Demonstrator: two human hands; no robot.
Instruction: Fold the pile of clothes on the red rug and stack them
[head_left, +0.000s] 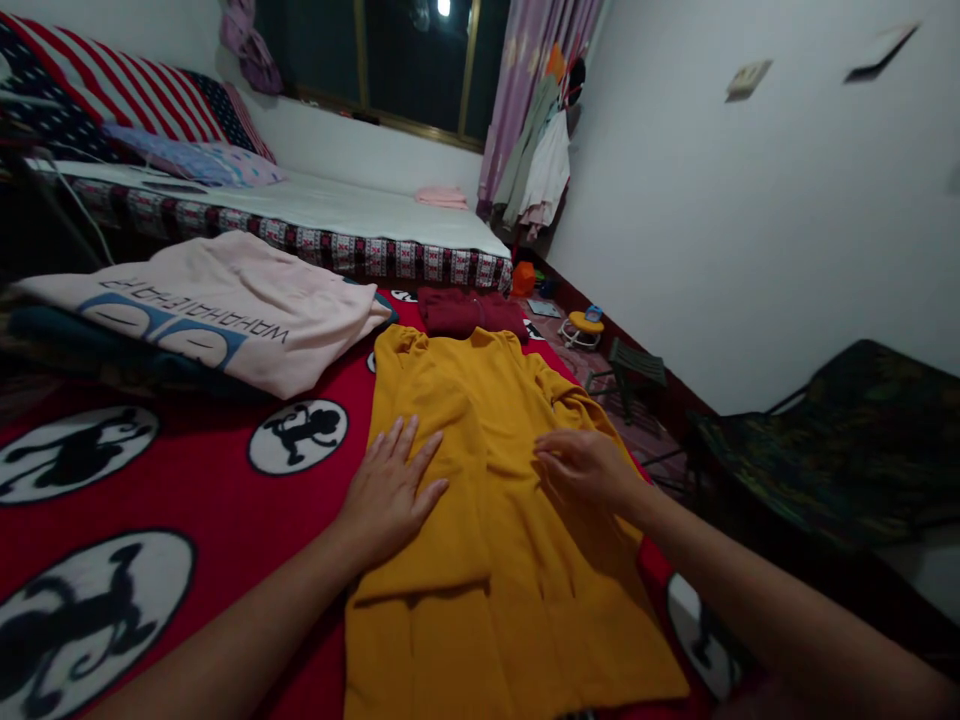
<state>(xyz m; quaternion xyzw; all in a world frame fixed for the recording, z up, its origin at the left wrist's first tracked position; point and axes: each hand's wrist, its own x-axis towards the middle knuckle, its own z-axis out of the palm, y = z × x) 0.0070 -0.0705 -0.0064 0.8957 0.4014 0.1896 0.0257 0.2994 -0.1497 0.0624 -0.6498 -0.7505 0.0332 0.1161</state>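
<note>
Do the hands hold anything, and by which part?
Left hand lies flat on the yellow garment, holding nothing. Right hand curls on its middle; a pinch cannot be told.

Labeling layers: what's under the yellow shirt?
The yellow shirt lies on a red blanket with black monkey circles, visible around it. The left hand and right hand rest on top. Anything directly beneath the shirt is covered.

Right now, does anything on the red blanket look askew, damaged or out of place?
Only slightly: the yellow shirt has a rumpled sleeve near the right hand; the left hand lies flat on it. Nothing damaged.
</note>
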